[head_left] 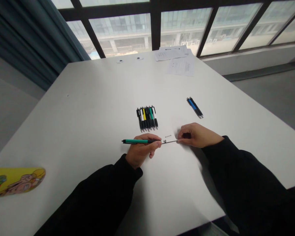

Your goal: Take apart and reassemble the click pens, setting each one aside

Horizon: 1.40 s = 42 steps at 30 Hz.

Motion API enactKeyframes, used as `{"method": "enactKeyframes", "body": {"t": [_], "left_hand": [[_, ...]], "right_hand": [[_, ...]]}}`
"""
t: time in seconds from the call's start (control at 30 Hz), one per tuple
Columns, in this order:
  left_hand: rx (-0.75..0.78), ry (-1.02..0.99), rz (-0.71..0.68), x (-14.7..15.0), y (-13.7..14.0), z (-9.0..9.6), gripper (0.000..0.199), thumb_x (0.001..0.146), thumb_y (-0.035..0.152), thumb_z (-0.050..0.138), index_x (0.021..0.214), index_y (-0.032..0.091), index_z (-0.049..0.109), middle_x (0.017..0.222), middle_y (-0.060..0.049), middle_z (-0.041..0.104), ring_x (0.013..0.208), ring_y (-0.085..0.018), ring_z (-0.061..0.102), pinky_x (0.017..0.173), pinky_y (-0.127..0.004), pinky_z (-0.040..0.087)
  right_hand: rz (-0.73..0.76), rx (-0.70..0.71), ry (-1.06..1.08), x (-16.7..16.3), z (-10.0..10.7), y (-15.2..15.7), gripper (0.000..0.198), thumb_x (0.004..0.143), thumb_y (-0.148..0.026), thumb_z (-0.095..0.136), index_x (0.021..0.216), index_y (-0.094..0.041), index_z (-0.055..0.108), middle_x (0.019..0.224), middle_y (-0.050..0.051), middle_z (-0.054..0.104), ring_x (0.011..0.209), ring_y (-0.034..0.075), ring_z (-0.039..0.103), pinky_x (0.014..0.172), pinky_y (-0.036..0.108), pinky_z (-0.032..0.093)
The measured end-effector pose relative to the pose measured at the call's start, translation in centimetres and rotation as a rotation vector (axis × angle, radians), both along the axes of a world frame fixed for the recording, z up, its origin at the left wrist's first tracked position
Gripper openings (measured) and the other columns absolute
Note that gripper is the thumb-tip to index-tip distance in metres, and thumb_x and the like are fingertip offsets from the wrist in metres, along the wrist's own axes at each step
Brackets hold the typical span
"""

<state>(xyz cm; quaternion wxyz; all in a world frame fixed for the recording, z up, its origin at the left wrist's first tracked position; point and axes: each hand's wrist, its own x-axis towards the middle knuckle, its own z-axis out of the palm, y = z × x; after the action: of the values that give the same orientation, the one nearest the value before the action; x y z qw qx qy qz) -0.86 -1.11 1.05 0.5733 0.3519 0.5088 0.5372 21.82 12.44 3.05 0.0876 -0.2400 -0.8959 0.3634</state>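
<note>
Green pen (135, 141) w/ a black grip is in the L hand (144, 147), thumb & fingers closed round it, grip end pointing R. R hand (196, 135) has its fingertips pinched narrow on 1 end of a thin dark rod (169, 142), which spans the gap btwn the 2 hands; can't tell from where I stand if its other end enters the grip. Small spring (168, 136) lies on the white table (88, 98) just beyond the rod, small metal pc (165, 141) near the L fingertips. Farther off, a pen row (144, 114); 2 pens (193, 105) lie apart, to the R. Papers (180, 67) at the far edge.
</note>
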Motion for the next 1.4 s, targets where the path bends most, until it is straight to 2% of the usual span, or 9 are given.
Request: {"method": "enactKeyframes", "body": {"t": [0.2,0.33,0.47,0.63,0.77,0.93,1.03,1.13,1.4], "left_hand": [[-0.147,-0.046,-0.097,3.8,-1.5,0.2,0.038,0.068,0.041,0.085,0.091,0.012,0.077,0.047,0.002,0.057,0.036,-0.008,0.046,0.037,-0.022,0.037],[-0.112,-0.106,-0.08,4.9,-1.7,0.1,0.045,0.064,0.049,0.087,0.086,0.011,0.077,0.046,0.002,0.057,0.037,-0.008,0.045,0.038,-0.022,0.034],[-0.065,-0.09,-0.046,4.6,-1.5,-0.3,0.05,0.064,0.056,0.085,0.084,0.011,0.077,0.045,0.003,0.053,0.038,-0.007,0.043,0.041,-0.022,0.034],[-0.045,-0.056,-0.093,3.9,-1.6,-0.6,0.05,0.074,0.056,0.079,0.097,0.011,0.076,0.052,0.003,0.055,0.045,-0.007,0.046,0.046,-0.021,0.036],[-0.068,-0.072,-0.103,3.3,-1.7,-0.4,0.055,0.073,0.05,0.081,0.11,0.012,0.071,0.067,-0.001,0.064,0.049,-0.008,0.05,0.046,-0.021,0.041],[-0.052,0.23,-0.052,1.8,-2.5,-0.4,0.034,0.076,0.036,0.078,0.099,0.012,0.069,0.068,-0.001,0.066,0.046,-0.009,0.052,0.042,-0.022,0.045],[0.202,0.632,-0.081,1.1,-2.9,-0.7,0.017,0.077,0.024,0.075,0.092,0.015,0.075,0.07,-0.003,0.069,0.05,-0.009,0.054,0.048,-0.021,0.047],[0.468,0.936,-0.111,0.8,-3.0,-1.1,0.016,0.078,0.016,0.075,0.094,0.019,0.078,0.085,-0.004,0.073,0.06,-0.01,0.06,0.058,-0.022,0.052],[0.581,1.071,-0.106,0.0,-2.1,-1.6,0.011,0.084,0.017,0.074,0.094,0.018,0.076,0.083,-0.003,0.07,0.068,-0.011,0.066,0.065,-0.021,0.055]], "right_hand": [[0.041,-0.305,0.292,-0.9,1.8,-2.2,0.038,0.068,-0.039,0.088,0.094,-0.016,0.073,0.076,0.001,0.063,0.06,0.012,0.053,0.052,0.024,0.043],[0.138,-0.275,0.37,-1.4,2.1,-3.0,0.03,0.071,-0.037,0.087,0.09,-0.017,0.075,0.078,0.003,0.065,0.063,0.012,0.054,0.054,0.024,0.044],[0.131,-0.221,0.383,-1.5,1.7,-3.0,0.025,0.074,-0.034,0.086,0.09,-0.017,0.076,0.08,0.004,0.065,0.063,0.011,0.055,0.053,0.023,0.045],[0.09,-0.23,0.392,-1.4,1.2,-2.8,0.018,0.078,-0.032,0.082,0.082,-0.016,0.075,0.084,0.004,0.064,0.061,0.01,0.055,0.051,0.022,0.044],[0.102,-0.254,0.346,-0.7,1.1,-1.9,0.018,0.08,-0.031,0.08,0.078,-0.015,0.074,0.085,0.005,0.065,0.06,0.009,0.055,0.056,0.024,0.046],[0.075,-0.289,0.245,0.8,0.3,-0.5,0.021,0.076,-0.033,0.083,0.079,-0.014,0.073,0.082,0.004,0.065,0.06,0.01,0.053,0.057,0.025,0.044],[0.055,-0.299,0.166,1.3,-0.4,-0.2,0.025,0.073,-0.036,0.084,0.079,-0.014,0.073,0.075,0.002,0.063,0.062,0.012,0.054,0.058,0.026,0.043],[0.019,-0.299,0.074,1.5,-0.6,-0.2,0.026,0.072,-0.037,0.085,0.077,-0.014,0.073,0.07,0.0,0.063,0.061,0.012,0.054,0.058,0.026,0.042],[-0.006,-0.238,-0.037,1.3,-0.3,-0.2,0.023,0.07,-0.032,0.086,0.072,-0.016,0.07,0.07,0.0,0.067,0.061,0.012,0.055,0.058,0.026,0.04]]}}
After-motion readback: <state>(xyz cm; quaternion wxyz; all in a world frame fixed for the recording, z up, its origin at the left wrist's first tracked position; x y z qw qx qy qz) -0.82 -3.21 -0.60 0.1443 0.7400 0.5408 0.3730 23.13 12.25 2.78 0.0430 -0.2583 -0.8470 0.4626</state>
